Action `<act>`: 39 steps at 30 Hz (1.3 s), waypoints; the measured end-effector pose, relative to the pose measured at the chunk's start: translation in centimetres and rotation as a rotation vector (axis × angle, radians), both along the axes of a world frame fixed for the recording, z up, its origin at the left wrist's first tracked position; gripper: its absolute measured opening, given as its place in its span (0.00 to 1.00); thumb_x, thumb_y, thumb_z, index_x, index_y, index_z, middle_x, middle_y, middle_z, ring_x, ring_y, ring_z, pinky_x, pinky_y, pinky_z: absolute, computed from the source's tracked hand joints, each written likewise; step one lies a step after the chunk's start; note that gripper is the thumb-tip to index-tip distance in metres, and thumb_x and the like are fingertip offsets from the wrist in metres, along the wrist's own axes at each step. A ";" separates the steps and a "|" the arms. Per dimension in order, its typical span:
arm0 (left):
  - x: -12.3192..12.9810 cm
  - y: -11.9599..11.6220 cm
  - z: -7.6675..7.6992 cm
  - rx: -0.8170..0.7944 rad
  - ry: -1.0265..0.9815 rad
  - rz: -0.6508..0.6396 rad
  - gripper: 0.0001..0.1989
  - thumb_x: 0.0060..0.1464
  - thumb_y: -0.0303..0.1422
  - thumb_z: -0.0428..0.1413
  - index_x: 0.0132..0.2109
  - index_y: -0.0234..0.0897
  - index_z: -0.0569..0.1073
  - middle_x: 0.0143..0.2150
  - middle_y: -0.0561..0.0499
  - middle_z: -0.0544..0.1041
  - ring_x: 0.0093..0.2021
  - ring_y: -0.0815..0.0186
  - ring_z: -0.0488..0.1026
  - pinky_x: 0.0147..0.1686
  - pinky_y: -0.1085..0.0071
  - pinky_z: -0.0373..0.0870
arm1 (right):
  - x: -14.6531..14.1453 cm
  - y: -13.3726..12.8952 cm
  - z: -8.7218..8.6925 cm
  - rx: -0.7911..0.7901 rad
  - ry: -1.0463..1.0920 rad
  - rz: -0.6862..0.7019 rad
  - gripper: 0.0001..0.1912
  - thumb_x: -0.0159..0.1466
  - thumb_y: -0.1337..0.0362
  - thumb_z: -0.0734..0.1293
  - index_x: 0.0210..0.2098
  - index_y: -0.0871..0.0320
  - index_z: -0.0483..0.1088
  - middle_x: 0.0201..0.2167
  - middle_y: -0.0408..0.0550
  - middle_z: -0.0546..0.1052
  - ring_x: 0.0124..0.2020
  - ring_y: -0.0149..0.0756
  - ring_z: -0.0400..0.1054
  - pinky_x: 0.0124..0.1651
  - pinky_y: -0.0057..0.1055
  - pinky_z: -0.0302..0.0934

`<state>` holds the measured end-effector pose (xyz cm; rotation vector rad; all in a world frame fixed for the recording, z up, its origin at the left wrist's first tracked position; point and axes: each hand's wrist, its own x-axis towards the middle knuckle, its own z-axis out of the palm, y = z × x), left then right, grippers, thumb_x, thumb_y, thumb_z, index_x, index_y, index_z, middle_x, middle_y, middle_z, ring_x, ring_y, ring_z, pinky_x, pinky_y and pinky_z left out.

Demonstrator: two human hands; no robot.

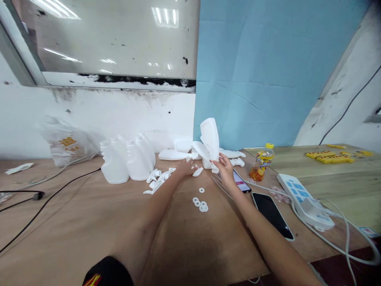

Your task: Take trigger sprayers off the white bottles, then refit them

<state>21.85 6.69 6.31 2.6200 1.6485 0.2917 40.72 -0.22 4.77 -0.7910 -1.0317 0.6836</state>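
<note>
My right hand (pixel 226 170) is closed around the neck end of a white plastic spray bottle (pixel 211 137), which is tipped with its base upward. Close by on the left, my left hand (pixel 185 167) reaches in among small white plastic parts; its fingers are blurred and partly hidden, so a hold on any part cannot be made out. A loose white piece (pixel 197 172) lies just right of those fingers. More white bottles (pixel 175 155) lie on their sides behind both hands. White trigger parts (pixel 157 179) are heaped beside my left forearm, and several white ring washers (pixel 203 206) lie between my arms.
Several white bottles (pixel 114 165) stand upright at left, near a plastic bag (pixel 70 143). To the right are a drink bottle (pixel 262 163), a dark-screened phone (pixel 272 214), a lit phone (pixel 241 182) and a power strip (pixel 303 202) with trailing cables. Black cables (pixel 59 206) cross the left side.
</note>
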 end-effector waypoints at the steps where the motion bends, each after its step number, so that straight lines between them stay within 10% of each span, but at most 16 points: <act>1: 0.2 0.2 -0.2 -0.010 -0.004 0.020 0.24 0.62 0.44 0.54 0.59 0.36 0.66 0.59 0.42 0.69 0.55 0.55 0.70 0.54 0.50 0.68 | 0.1 0.0 -0.3 -0.006 -0.002 0.006 0.32 0.52 0.60 0.74 0.55 0.57 0.67 0.51 0.54 0.77 0.48 0.46 0.75 0.56 0.47 0.65; 8: -1.1 -0.5 -1.2 -0.008 0.020 0.043 0.33 0.59 0.58 0.43 0.54 0.36 0.72 0.60 0.38 0.70 0.62 0.45 0.63 0.59 0.51 0.60 | -0.3 -0.3 0.0 -0.023 -0.008 0.019 0.30 0.52 0.60 0.74 0.53 0.56 0.68 0.50 0.53 0.78 0.47 0.46 0.75 0.55 0.47 0.66; 18: -0.2 1.5 -0.3 0.081 -0.017 -0.094 0.22 0.62 0.42 0.54 0.59 0.36 0.67 0.60 0.42 0.68 0.56 0.55 0.69 0.55 0.49 0.67 | -1.1 1.3 1.9 0.000 -0.106 -0.009 0.30 0.53 0.59 0.73 0.53 0.57 0.67 0.50 0.55 0.77 0.51 0.48 0.73 0.54 0.45 0.67; 27: -1.3 1.8 -1.0 0.061 0.016 -0.075 0.25 0.63 0.48 0.49 0.59 0.36 0.67 0.61 0.40 0.68 0.63 0.49 0.61 0.57 0.45 0.62 | -1.6 9.8 7.6 0.109 -1.301 -0.240 0.26 0.56 0.78 0.60 0.53 0.58 0.69 0.52 0.51 0.76 0.54 0.44 0.69 0.58 0.38 0.60; 39: -3.2 0.7 -1.5 0.141 0.048 -0.133 0.17 0.62 0.39 0.55 0.55 0.36 0.70 0.55 0.43 0.71 0.50 0.60 0.73 0.48 0.56 0.73 | -4.7 13.2 5.7 0.031 -1.617 -0.251 0.26 0.56 0.84 0.59 0.49 0.57 0.72 0.52 0.55 0.76 0.54 0.49 0.66 0.62 0.50 0.47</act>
